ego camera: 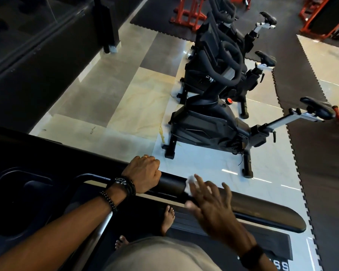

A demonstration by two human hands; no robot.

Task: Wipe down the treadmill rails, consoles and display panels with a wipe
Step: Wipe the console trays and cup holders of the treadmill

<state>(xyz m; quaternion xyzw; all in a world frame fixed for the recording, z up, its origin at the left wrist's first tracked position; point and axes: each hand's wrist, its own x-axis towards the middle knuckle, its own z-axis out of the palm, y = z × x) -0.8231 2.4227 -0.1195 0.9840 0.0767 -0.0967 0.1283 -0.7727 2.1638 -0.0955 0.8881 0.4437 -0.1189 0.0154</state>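
The white wipe (190, 185) lies on top of the treadmill's padded side rail (262, 212), just below the frame's centre, pinned there under the right hand (209, 202). That hand comes in from 5 o'clock with its fingers spread and fairly straight, flattening the wipe onto the rail's curve rather than pinching it; it is blurred, so how the thumb lies cannot be told. The flat press likely serves to drag the wipe along the rail's length.

Just beside it, toward 9 o'clock, the left hand (144, 174) curls over the same rail, fingers wrapped round the far side, probably to steady the body while leaning across. It wears a ring and, at the wrist, dark bracelets (123, 185).

Below the rail, at 6 o'clock, bare feet (167, 219) stand on the treadmill deck (262, 243). To the left, at 8 o'clock, sits the dark console (27, 192), seemingly not yet being wiped. Beyond the rail, from 12 to 2 o'clock, a row of black exercise bikes (213, 122) stands on the pale tiled floor (141, 106).
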